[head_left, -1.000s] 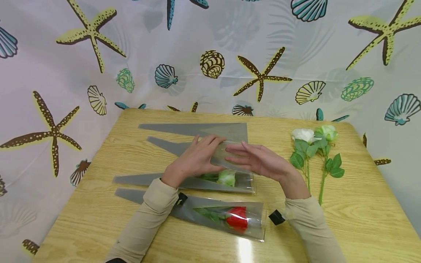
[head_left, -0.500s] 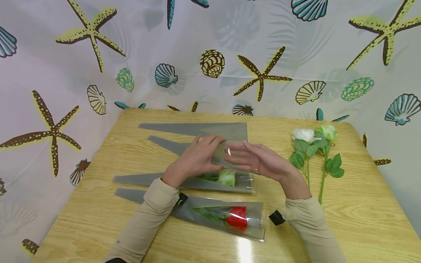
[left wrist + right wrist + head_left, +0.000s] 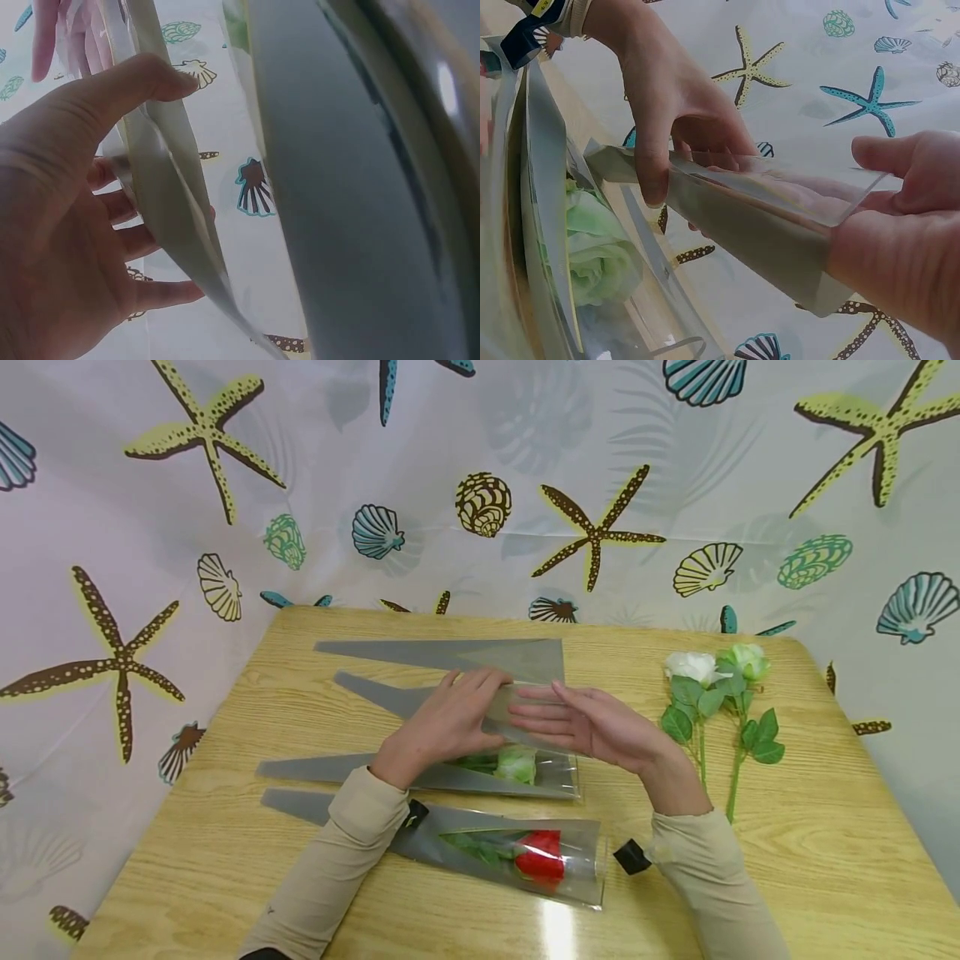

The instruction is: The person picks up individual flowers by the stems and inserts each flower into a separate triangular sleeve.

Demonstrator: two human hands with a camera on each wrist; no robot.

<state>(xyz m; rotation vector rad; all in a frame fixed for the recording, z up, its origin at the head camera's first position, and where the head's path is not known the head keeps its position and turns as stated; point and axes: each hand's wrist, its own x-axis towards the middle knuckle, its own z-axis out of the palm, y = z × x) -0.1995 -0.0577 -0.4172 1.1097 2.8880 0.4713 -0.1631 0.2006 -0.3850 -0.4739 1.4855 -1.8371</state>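
Observation:
A flower sleeve (image 3: 382,692) of grey and clear film is raised above the table's middle. My left hand (image 3: 446,714) grips it from the left; in the left wrist view the thumb (image 3: 161,79) lies on one side of the film and the fingers on the other. In the right wrist view the sleeve's (image 3: 742,240) mouth stands spread, and my right hand (image 3: 600,727) has its straight fingers inside it. Just below the hands lies another sleeve with a pale green rose (image 3: 516,766), partly covered by the left hand and arm.
Nearest me, a sleeve (image 3: 588,885) holds a red rose (image 3: 540,857). A flat sleeve (image 3: 517,658) lies at the back of the wooden table (image 3: 817,860). To the right lie a loose white rose (image 3: 692,668) and a loose pale green rose (image 3: 748,662). A patterned curtain (image 3: 435,435) hangs behind.
Both hands stay in nearly the same place. The right fingers have edged very slightly left inside the sleeve, and a bright glint on the film over them has gone.

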